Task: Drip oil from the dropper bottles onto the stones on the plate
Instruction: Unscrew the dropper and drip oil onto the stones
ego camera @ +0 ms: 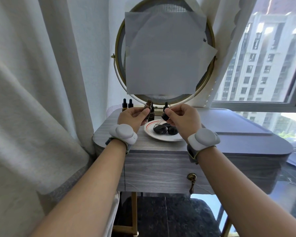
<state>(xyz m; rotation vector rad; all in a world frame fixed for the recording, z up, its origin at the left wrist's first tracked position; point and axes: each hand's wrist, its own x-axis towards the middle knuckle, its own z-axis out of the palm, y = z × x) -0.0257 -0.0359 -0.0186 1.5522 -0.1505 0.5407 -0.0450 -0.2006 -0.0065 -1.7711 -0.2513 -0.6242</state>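
Bright daylight from window [263,57] at right; wide-angle edge warp; slightly soft.

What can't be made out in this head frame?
All in the head view:
- Whether oil is dripping: the tip of the dropper over the stones is too small.
- Stone count: the right hand hides the back of the plate.
- Label of the open bottle: fingers of the left hand cover it.
- Labels of the back bottles: too small.
- Glass of the mirror: paper covers it.
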